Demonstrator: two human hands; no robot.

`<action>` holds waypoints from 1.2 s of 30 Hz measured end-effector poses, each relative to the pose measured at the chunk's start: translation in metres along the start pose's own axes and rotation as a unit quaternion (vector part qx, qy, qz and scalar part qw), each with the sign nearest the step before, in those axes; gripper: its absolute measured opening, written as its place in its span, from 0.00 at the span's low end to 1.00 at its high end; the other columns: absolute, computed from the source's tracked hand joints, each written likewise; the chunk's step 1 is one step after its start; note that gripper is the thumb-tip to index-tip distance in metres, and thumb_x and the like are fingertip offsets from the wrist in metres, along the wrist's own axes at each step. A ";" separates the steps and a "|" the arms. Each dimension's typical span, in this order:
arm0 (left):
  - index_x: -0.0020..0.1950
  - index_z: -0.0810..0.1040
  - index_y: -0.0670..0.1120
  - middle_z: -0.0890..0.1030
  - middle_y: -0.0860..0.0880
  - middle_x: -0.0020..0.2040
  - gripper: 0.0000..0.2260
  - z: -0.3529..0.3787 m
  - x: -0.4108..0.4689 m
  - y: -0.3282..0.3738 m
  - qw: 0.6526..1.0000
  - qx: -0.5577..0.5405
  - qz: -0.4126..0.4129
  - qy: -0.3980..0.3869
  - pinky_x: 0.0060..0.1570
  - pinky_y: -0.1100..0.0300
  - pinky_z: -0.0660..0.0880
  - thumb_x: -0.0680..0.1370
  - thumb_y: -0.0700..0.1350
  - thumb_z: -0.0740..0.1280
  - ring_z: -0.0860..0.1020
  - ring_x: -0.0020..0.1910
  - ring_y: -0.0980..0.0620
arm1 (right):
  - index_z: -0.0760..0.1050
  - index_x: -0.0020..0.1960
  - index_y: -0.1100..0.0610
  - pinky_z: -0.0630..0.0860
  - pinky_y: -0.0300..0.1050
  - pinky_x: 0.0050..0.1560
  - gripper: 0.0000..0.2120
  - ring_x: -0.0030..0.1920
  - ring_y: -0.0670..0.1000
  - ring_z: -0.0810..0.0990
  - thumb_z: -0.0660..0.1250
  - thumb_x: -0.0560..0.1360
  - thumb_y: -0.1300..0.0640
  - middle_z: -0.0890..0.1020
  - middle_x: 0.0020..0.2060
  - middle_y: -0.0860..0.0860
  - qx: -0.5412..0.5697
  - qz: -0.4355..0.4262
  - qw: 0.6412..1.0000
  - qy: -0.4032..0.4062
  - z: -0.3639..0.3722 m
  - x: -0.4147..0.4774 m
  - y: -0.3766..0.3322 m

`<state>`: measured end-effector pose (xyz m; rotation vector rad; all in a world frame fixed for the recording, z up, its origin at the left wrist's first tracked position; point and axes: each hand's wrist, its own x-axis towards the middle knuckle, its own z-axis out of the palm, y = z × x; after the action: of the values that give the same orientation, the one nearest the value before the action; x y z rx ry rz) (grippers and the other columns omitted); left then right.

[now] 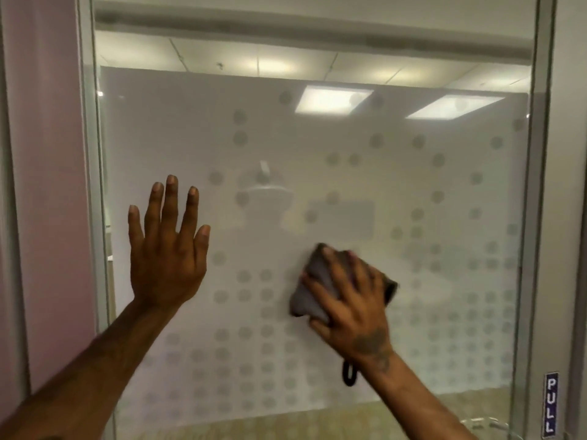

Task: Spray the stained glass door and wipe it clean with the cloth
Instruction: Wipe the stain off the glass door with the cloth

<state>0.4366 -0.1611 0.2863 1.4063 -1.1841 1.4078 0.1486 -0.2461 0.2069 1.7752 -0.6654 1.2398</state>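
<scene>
— Where's the cloth?

— The grey cloth (320, 281) is pressed against the frosted, dotted glass door (317, 154), low and right of centre, under the right hand (352, 306), whose spread fingers grip it.

— And the other hand?

— The left hand (168, 246) is flat at the glass near the left frame, fingers splayed, holding nothing.

— Anything else?

— A "PULL" sign (551, 404) on the right frame. No containers show.

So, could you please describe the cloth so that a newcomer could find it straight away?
Start at the frosted, dotted glass door in its metal frame. Right of centre, the right hand presses a folded dark grey cloth flat against the glass. It is the only dark thing on the pale pane; the left hand is empty.
</scene>
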 end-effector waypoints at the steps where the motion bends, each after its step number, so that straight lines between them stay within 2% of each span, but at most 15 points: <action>1: 0.82 0.55 0.45 0.55 0.41 0.82 0.26 0.000 0.000 0.001 1.000 -0.002 -0.004 -0.004 0.77 0.35 0.53 0.86 0.54 0.48 0.52 0.82 0.42 | 0.78 0.67 0.50 0.69 0.67 0.62 0.25 0.70 0.70 0.70 0.67 0.73 0.43 0.71 0.73 0.61 -0.010 0.047 0.999 0.005 -0.001 -0.005 0.017; 3: 0.82 0.54 0.45 0.54 0.42 0.82 0.26 -0.001 0.001 0.002 1.000 0.001 -0.010 -0.012 0.77 0.35 0.52 0.86 0.54 0.48 0.52 0.82 0.42 | 0.75 0.69 0.51 0.69 0.67 0.64 0.26 0.69 0.70 0.69 0.63 0.73 0.45 0.70 0.73 0.64 -0.025 0.233 0.972 0.028 -0.003 0.016 0.044; 5: 0.82 0.53 0.46 0.54 0.42 0.82 0.26 0.000 0.001 0.003 1.000 0.007 -0.013 -0.018 0.77 0.36 0.52 0.86 0.54 0.48 0.51 0.82 0.42 | 0.70 0.73 0.50 0.64 0.68 0.69 0.28 0.72 0.69 0.65 0.59 0.74 0.46 0.65 0.75 0.64 0.004 0.418 0.906 0.075 -0.009 0.068 0.059; 7: 0.82 0.53 0.46 0.54 0.42 0.82 0.26 0.000 0.001 0.004 1.000 0.008 -0.014 -0.023 0.77 0.36 0.51 0.86 0.54 0.48 0.51 0.82 0.42 | 0.67 0.75 0.46 0.59 0.65 0.72 0.29 0.75 0.67 0.61 0.56 0.74 0.43 0.60 0.78 0.62 0.037 0.472 0.876 0.090 -0.015 0.127 0.060; 9: 0.82 0.53 0.46 0.54 0.42 0.82 0.26 0.000 0.001 0.004 1.000 0.006 -0.015 -0.025 0.78 0.36 0.51 0.86 0.54 0.48 0.51 0.82 0.42 | 0.68 0.74 0.46 0.59 0.63 0.72 0.30 0.75 0.66 0.61 0.56 0.72 0.42 0.60 0.78 0.60 0.041 0.402 0.912 0.073 -0.017 0.165 0.045; 11: 0.83 0.53 0.46 0.53 0.42 0.83 0.26 0.001 0.001 0.004 0.999 0.008 -0.014 -0.028 0.78 0.37 0.50 0.86 0.54 0.48 0.51 0.82 0.42 | 0.72 0.71 0.47 0.63 0.61 0.68 0.28 0.73 0.66 0.65 0.60 0.72 0.43 0.64 0.77 0.59 0.032 0.276 0.959 0.057 -0.014 0.179 0.015; 13: 0.82 0.53 0.46 0.54 0.42 0.82 0.26 0.001 0.000 0.003 0.999 0.007 -0.012 -0.030 0.78 0.37 0.50 0.86 0.54 0.48 0.51 0.82 0.42 | 0.76 0.68 0.49 0.65 0.62 0.65 0.25 0.71 0.67 0.68 0.63 0.72 0.43 0.69 0.74 0.60 0.034 0.147 0.987 0.063 -0.008 0.175 -0.014; 17: 0.82 0.53 0.46 0.54 0.41 0.82 0.26 -0.002 0.001 0.002 0.999 -0.004 -0.005 -0.037 0.78 0.37 0.50 0.86 0.55 0.48 0.52 0.82 0.41 | 0.79 0.64 0.52 0.65 0.64 0.65 0.24 0.71 0.68 0.69 0.62 0.76 0.39 0.71 0.73 0.59 0.067 -0.075 0.995 0.023 0.002 0.124 -0.042; 20: 0.82 0.54 0.46 0.53 0.41 0.82 0.26 -0.005 0.002 0.002 0.999 -0.011 -0.007 -0.050 0.78 0.36 0.50 0.86 0.55 0.48 0.51 0.82 0.41 | 0.79 0.62 0.53 0.66 0.65 0.66 0.23 0.72 0.67 0.68 0.59 0.78 0.39 0.70 0.74 0.57 0.090 -0.177 0.979 -0.036 0.005 0.065 -0.046; 25: 0.83 0.52 0.47 0.51 0.42 0.83 0.27 -0.018 0.003 0.003 0.993 -0.031 -0.016 -0.109 0.78 0.36 0.49 0.85 0.56 0.47 0.49 0.82 0.42 | 0.79 0.59 0.53 0.67 0.65 0.66 0.18 0.73 0.63 0.68 0.61 0.79 0.42 0.71 0.74 0.55 0.134 -0.244 0.949 -0.146 -0.001 -0.010 -0.039; 28: 0.83 0.52 0.48 0.49 0.45 0.83 0.28 -0.035 0.005 0.006 0.983 -0.099 -0.049 -0.147 0.79 0.38 0.50 0.85 0.56 0.49 0.48 0.82 0.45 | 0.79 0.59 0.52 0.67 0.64 0.65 0.17 0.71 0.61 0.71 0.63 0.76 0.44 0.74 0.72 0.54 0.162 -0.243 0.934 -0.206 -0.014 -0.032 -0.037; 32: 0.80 0.60 0.46 0.57 0.46 0.82 0.26 -0.074 -0.042 0.036 0.952 -0.222 -0.122 -0.174 0.76 0.50 0.59 0.84 0.55 0.56 0.58 0.80 0.47 | 0.79 0.58 0.50 0.70 0.62 0.62 0.17 0.66 0.59 0.74 0.64 0.72 0.44 0.76 0.68 0.53 0.192 -0.194 0.924 -0.269 -0.042 -0.054 -0.045; 34: 0.75 0.68 0.49 0.72 0.47 0.74 0.22 -0.099 -0.087 0.056 0.902 -0.307 -0.195 -0.231 0.71 0.52 0.68 0.83 0.57 0.59 0.71 0.73 0.48 | 0.78 0.58 0.50 0.71 0.60 0.61 0.18 0.64 0.57 0.75 0.64 0.72 0.45 0.76 0.68 0.53 0.221 -0.170 0.914 -0.297 -0.059 -0.065 -0.054; 35: 0.70 0.73 0.52 0.77 0.49 0.68 0.20 -0.111 -0.109 0.068 0.852 -0.366 -0.258 -0.272 0.68 0.50 0.73 0.81 0.58 0.61 0.76 0.66 0.50 | 0.77 0.59 0.50 0.70 0.59 0.61 0.18 0.64 0.57 0.74 0.64 0.72 0.45 0.75 0.68 0.52 0.240 -0.157 0.908 -0.307 -0.068 -0.071 -0.060; 36: 0.63 0.76 0.55 0.80 0.51 0.63 0.16 -0.121 -0.129 0.081 0.780 -0.425 -0.334 -0.317 0.64 0.50 0.76 0.78 0.59 0.62 0.79 0.61 0.53 | 0.76 0.60 0.49 0.70 0.59 0.60 0.18 0.64 0.57 0.74 0.63 0.73 0.45 0.73 0.69 0.52 0.257 -0.145 0.903 -0.313 -0.076 -0.077 -0.066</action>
<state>0.3361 -0.0535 0.1591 1.3892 -1.2661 -0.1746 0.1363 -0.1506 0.1249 2.6531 -0.4019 0.6524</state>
